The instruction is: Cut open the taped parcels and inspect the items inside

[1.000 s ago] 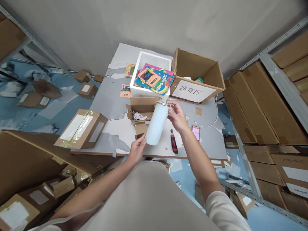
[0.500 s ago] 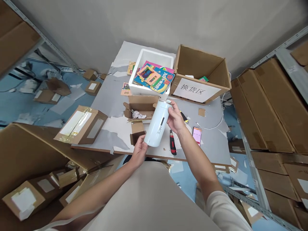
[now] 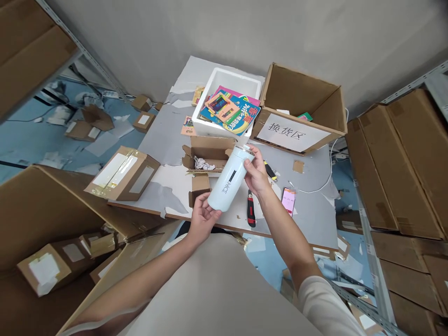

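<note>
A pale blue tumbler [image 3: 229, 179] with a dark label and the word "Nice" is held tilted over the near part of the table. Its top end leans away to the right, where my right hand [image 3: 257, 173] is closed round it just below the lid. My left hand [image 3: 204, 213] grips the base from the lower left. Behind the tumbler lies an opened small cardboard box [image 3: 206, 144] with crumpled paper [image 3: 203, 164] inside. A red and black utility knife [image 3: 251, 210] rests on the table right of the tumbler, and a yellow and black tool [image 3: 270, 171] lies past my right hand.
A white foam box [image 3: 213, 79] full of booklets [image 3: 231, 112] stands at the back, beside a large cardboard box [image 3: 301, 93] with a handwritten sign. A phone [image 3: 288, 200] lies at the right. A taped carton [image 3: 124, 172] sits at the table's left edge. Shelves with cartons [image 3: 395, 154] flank the right.
The tumbler has turned slightly in my hands, so its lettering faces up more. My left hand has shifted its hold on the base. The view has swung slightly left.
</note>
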